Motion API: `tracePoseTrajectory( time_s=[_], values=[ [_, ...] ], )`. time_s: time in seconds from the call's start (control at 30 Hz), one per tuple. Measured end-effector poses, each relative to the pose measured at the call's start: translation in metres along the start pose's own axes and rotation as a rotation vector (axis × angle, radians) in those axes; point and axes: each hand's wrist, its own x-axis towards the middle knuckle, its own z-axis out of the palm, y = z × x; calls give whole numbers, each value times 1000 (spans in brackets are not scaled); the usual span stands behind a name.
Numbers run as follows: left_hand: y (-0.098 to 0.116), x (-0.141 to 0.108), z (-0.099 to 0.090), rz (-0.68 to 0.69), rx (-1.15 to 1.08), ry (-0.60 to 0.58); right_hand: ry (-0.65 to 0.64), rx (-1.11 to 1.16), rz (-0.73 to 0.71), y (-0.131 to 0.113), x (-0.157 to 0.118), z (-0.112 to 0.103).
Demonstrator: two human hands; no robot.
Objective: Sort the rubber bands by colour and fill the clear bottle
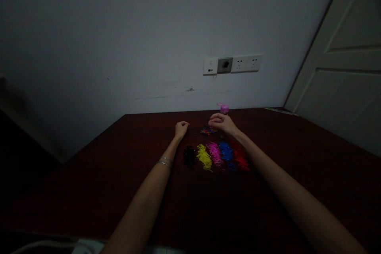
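Observation:
My right hand (222, 122) is above a small pile of mixed-colour elastic bands (208, 130), fingertips pinched together; anything between them is too small to make out. To the left of that pile, my left hand (181, 128) rests on the table with its fingers curled closed, their contents hidden. Nearer to me lie loose elastic bands in a row of piles by colour: black (189, 157), yellow (204, 157), pink (215, 153), blue (226, 152) and red (240, 157). One dark band (178, 169) lies apart, left of the black pile.
A small container with a pink lid (224, 108) and a loop stands behind my right hand. The dark red table (119, 174) meets a wall with sockets (246, 63). A flat strip (281, 111) lies at the back right, by a white door (342, 83). A white cable (44, 243) runs at lower left.

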Motion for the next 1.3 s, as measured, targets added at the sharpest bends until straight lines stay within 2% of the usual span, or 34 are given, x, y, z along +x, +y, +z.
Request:
tracePoseTrajectory(
  time_s=[0.27,0.4,0.6,0.77,0.87,0.93,1.1,1.17,1.3],
  values=[
    [-1,0,1,12,1,-1,-138,136,91,-11,-6,8],
    [-1,-1,1,18,6,-8,-292,33,89,-6,-6,17],
    [-4,0,0,47,28,-14,-514,-157,79,7,-17,46],
    [-4,-1,-1,48,21,-14,-625,-152,53,6,-22,60],
    [-2,-2,-1,32,18,-17,-563,-140,34,3,-17,51],
    [-2,-1,-1,24,18,-20,-452,-142,20,2,-11,37],
    [-3,0,1,26,19,-21,-14,-217,20,7,-2,-16],
    [-3,0,1,38,25,-32,122,-229,-14,14,-3,-39],
    [-1,-2,2,95,67,-102,243,-260,-26,34,-11,-76]
  ],
)
